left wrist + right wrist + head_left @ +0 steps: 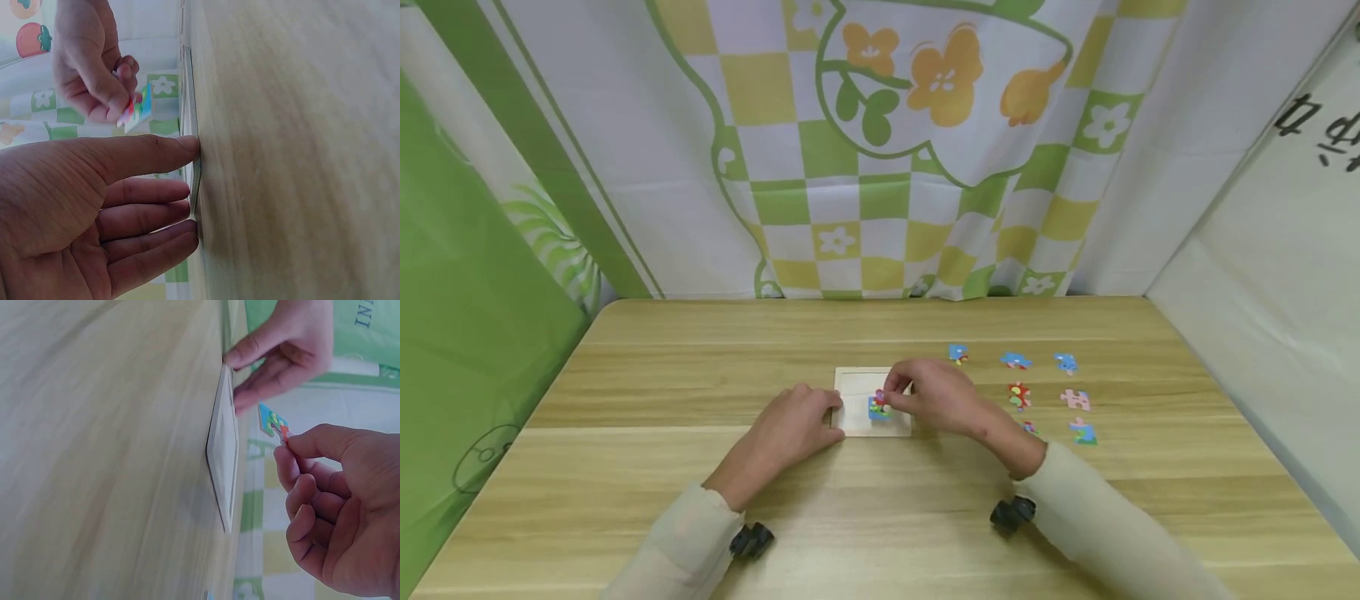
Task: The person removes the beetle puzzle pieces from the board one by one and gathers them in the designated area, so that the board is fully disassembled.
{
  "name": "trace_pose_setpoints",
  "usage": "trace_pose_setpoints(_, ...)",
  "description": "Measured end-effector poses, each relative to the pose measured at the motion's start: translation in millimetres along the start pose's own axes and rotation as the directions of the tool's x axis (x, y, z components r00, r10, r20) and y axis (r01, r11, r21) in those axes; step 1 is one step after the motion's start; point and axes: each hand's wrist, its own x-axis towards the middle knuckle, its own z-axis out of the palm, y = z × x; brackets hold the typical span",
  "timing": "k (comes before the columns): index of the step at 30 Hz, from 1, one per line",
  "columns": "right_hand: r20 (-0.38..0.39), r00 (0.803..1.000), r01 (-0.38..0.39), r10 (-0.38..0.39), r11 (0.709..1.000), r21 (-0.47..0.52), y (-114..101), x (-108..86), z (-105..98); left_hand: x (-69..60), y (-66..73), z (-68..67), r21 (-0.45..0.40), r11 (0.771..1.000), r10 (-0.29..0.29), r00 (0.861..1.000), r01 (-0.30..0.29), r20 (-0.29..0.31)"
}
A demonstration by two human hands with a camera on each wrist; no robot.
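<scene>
Between thumb and forefinger, my right hand (940, 398) pinches a jigsaw puzzle piece (879, 408), blue with green and red parts. In the right wrist view the piece (273, 422) is raised off a pale wooden puzzle tray (857, 385). That tray lies flat on the table with a shallow rim. At its left edge rests my left hand (793, 425), thumb and fingertips touching the side. The left wrist view shows the left fingers (147, 215) nearly straight against the edge.
Several loose puzzle pieces lie spread on the table's right side, among them a pink piece (1076, 399), a red one (1018, 395) and a blue one (958, 353). A patterned curtain (880, 208) hangs behind the wooden table (700, 358).
</scene>
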Motion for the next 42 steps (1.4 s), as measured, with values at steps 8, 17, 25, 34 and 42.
trace_pose_setpoints(8,0.001,0.998,-0.065,0.065,0.997,0.052,22.5,-22.3,-16.9,-1.4,-0.4,0.8,0.0,1.0,0.021,1.0,-0.021,-0.023)
trace_pose_setpoints(17,0.012,0.995,-0.098,0.098,0.995,0.033,47.2,-45.7,-31.8,-1.9,-0.6,-0.8,-0.001,0.999,0.032,0.999,-0.032,-0.02)
trace_pose_setpoints(25,0.05,0.993,-0.107,0.103,0.992,0.073,62.8,-58.9,-36.5,-0.9,-0.4,-1.4,0.001,0.999,0.033,0.999,-0.033,-0.016)
trace_pose_setpoints(34,0.026,0.993,-0.112,0.112,0.994,0.019,71.1,-64.4,-31.9,0.1,-0.2,-0.6,0.007,0.999,0.038,0.999,-0.038,-0.007)
trace_pose_setpoints(42,0.023,0.992,-0.121,0.12,0.993,0.017,73.5,-66.1,-28.6,-0.5,0.6,-0.9,0.009,0.999,0.05,0.999,-0.05,-0.009)
